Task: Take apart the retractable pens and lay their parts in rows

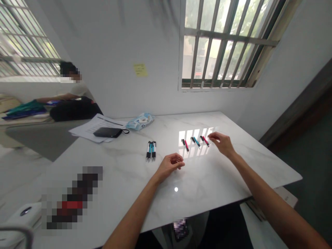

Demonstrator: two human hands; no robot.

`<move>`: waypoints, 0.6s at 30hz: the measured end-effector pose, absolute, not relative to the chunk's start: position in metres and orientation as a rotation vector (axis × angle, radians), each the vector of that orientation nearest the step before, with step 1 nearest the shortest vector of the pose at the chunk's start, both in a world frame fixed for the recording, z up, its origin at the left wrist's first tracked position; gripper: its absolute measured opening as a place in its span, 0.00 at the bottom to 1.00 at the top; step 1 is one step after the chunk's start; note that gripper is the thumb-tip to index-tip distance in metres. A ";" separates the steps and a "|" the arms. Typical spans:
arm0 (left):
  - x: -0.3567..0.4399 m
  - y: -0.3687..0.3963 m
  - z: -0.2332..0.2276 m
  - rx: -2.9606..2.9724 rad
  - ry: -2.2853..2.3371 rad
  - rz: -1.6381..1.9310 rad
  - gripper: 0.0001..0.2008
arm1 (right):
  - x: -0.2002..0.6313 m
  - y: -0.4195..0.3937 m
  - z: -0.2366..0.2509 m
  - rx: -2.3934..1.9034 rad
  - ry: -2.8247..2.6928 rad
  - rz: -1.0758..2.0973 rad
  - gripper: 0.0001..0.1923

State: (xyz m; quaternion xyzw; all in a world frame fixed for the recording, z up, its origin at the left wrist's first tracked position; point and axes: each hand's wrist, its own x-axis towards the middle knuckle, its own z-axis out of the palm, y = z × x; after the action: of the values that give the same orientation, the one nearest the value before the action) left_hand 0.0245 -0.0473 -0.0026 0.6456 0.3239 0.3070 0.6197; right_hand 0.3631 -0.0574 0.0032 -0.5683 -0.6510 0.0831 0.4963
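Note:
Three pens lie side by side in a bright patch on the white marble table (233, 166): a pink pen (185, 144), a teal pen (196, 141) and a second pink pen (205, 140). My right hand (222, 144) hovers just right of the second pink pen, fingertips at its tip, holding nothing. My left hand (169, 165) rests over the table nearer to me, fingers loosely curled and empty. A small bundle of blue and black pens (151, 150) lies to the left of it.
At the back left lie papers (90, 128) with a black pouch (107, 132) on them and a blue-white plastic packet (141, 121). A person sits at another desk far left. A blurred dark object stands near the table's front left edge.

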 end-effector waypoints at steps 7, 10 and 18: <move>0.027 -0.041 -0.003 1.542 0.749 0.674 0.14 | 0.462 -0.034 -0.012 -1.677 -1.730 0.128 0.13; 0.026 -0.040 -0.002 1.542 0.757 0.666 0.14 | 0.470 -0.029 -0.020 -1.757 -1.782 0.103 0.14; 0.024 -0.043 0.002 1.522 0.782 0.676 0.18 | 0.476 -0.021 -0.036 -1.854 -1.812 0.112 0.13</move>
State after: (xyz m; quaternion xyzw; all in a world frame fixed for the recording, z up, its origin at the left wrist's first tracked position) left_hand 0.0239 -0.0429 0.0023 0.6583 0.3380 0.2925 0.6057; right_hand 0.4758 -0.0208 -0.0357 -0.6881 -0.6722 0.0414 0.2701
